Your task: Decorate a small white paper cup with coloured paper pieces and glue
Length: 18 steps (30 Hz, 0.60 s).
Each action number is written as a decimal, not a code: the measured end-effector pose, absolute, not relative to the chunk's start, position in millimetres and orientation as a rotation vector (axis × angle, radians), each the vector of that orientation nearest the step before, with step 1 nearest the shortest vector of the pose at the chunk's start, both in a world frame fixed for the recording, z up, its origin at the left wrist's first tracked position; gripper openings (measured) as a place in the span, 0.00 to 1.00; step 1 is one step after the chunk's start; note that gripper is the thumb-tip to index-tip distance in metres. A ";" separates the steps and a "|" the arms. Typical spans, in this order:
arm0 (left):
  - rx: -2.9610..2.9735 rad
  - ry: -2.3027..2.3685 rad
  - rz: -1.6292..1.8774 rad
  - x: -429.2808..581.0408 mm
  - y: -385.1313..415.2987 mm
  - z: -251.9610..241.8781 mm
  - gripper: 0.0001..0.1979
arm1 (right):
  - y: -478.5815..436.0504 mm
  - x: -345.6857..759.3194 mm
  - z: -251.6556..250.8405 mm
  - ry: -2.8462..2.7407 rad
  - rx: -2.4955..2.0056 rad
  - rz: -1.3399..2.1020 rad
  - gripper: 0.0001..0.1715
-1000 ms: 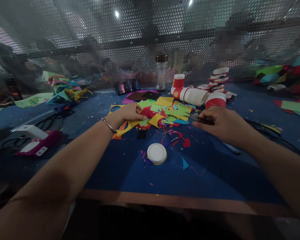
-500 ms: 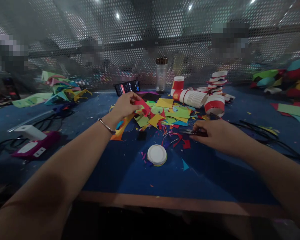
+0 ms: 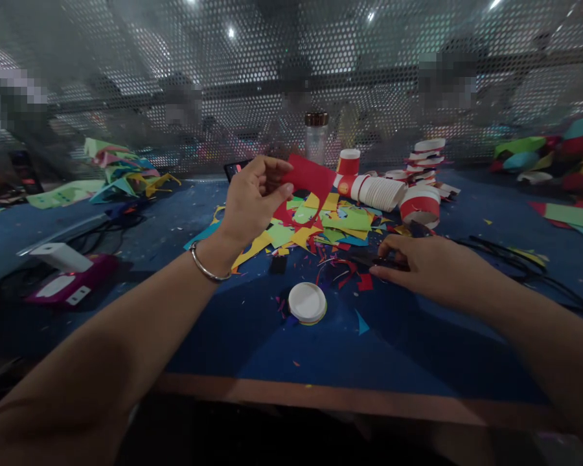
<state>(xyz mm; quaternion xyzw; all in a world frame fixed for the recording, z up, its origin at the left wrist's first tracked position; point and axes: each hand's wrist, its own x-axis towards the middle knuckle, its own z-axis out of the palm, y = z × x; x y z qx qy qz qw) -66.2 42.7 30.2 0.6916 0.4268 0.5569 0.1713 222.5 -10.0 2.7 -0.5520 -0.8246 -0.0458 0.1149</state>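
My left hand (image 3: 257,197) pinches a piece of red paper (image 3: 311,178) between thumb and fingers, lifted above the scrap pile. A curved cut-out shows in its lower edge. On the right, my right hand (image 3: 408,259) is closed around dark-handled scissors (image 3: 391,263), their blades pointing left just over the table; the fingers partly hide them. Coloured paper scraps (image 3: 350,220) in green, yellow, blue and red lie heaped between the hands. Nearer to me rests a round white lid (image 3: 308,302) with coloured paper edges peeking out beneath it.
Red and white paper cups (image 3: 379,192) lie and stand at the back right, near a clear bottle (image 3: 315,139). A phone (image 3: 234,171) leans behind my left hand. To the left sits a purple power strip (image 3: 85,285) with a white plug; black cables (image 3: 505,259) run at right.
My left hand has lifted the red paper up from the pile and turned it, so its cut-out shows. An orange strip near it has shifted. My right hand has hardly moved.
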 end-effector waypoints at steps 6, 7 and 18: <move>1.610 1.029 1.444 -49.4 31.0 31.0 0.22 | -16.4 215.8 15.9 -2.276 -1.646 -0.240 0.16; 1.582 1.002 1.404 -47.6 29.9 29.9 0.19 | -18.1 213.9 19.2 -2.235 -1.594 -0.216 0.16; 1.808 0.942 1.142 -40.5 14.0 33.2 0.20 | -28.4 196.1 32.2 -1.971 -1.259 0.109 0.12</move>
